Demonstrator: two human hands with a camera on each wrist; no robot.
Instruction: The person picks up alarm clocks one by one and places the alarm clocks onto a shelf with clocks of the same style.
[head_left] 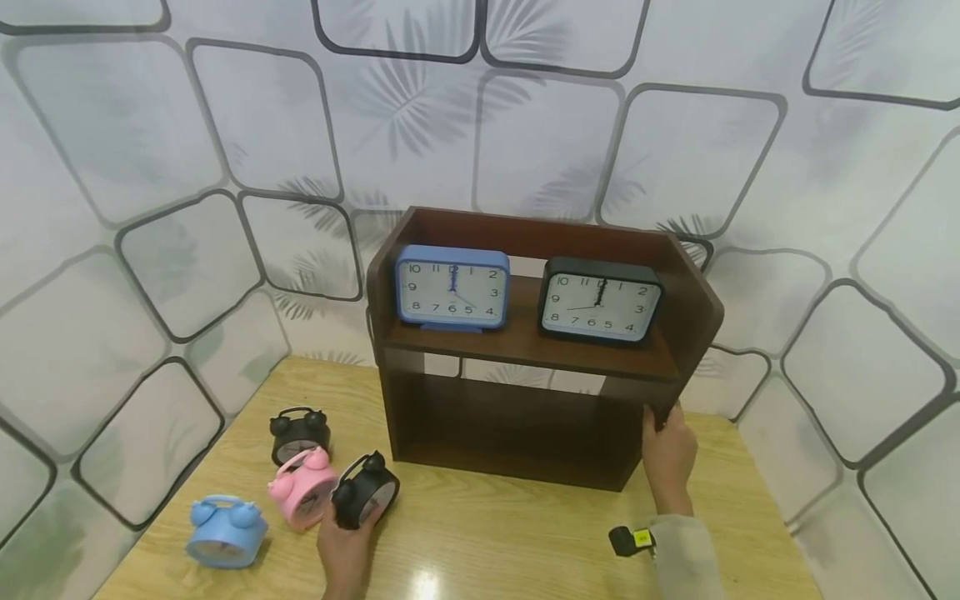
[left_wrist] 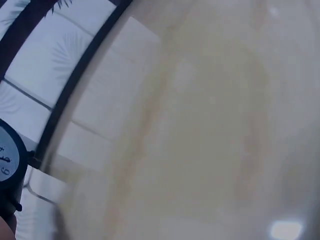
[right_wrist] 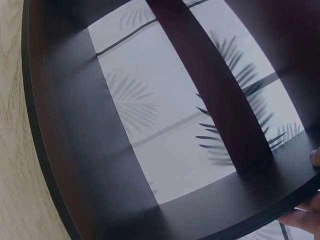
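My left hand (head_left: pixel 347 546) grips a black twin-bell alarm clock (head_left: pixel 366 492) at the front left of the table; its dial edges into the left wrist view at far left. Right beside it sits a pink alarm clock (head_left: pixel 303 490), with a light blue one (head_left: pixel 226 533) further left and another black one (head_left: pixel 300 435) behind. My right hand (head_left: pixel 670 450) holds the right side panel of a dark brown two-tier shelf (head_left: pixel 525 357), thumb on the inner face and fingers outside. On the upper tier stand a blue rectangular clock (head_left: pixel 452 287) and a black rectangular clock (head_left: pixel 600 302).
The shelf stands on a light wooden table (head_left: pixel 480 533), its lower tier (head_left: pixel 510 425) open at the front. Patterned wall covering (head_left: pixel 555 142) rises behind and on both sides. A dark band with a yellow piece (head_left: pixel 632 540) sits at my right wrist.
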